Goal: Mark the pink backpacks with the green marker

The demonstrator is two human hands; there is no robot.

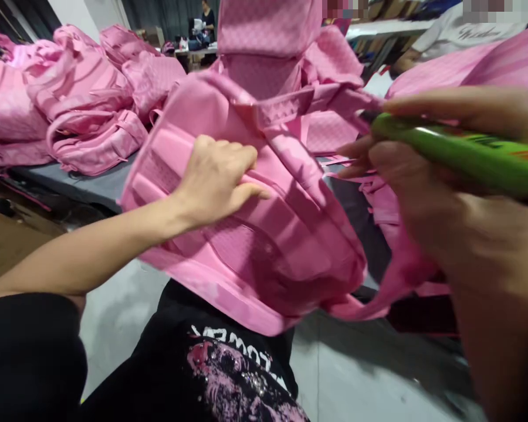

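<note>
A pink backpack [290,228] is held tilted in front of me, its padded back panel facing up. My left hand [222,176] is closed on the edge of that padded panel, thumb on top. Shoulder straps hang off the bag, and one pink strap [330,97] stretches toward my right hand. My right hand [440,193], blurred and close to the camera, is wrapped round a green, thick-bodied tool [457,149] with a dark tip. The tip is near the strap's end; whether it touches is unclear. What kind of tool it is does not show.
Piled pink backpacks [83,88] cover the grey table [88,187] at left. More stacked pink bags [268,29] stand straight ahead. A person in a white shirt [462,35] is at back right, another person [207,17] far behind. A cardboard box [13,246] sits at lower left.
</note>
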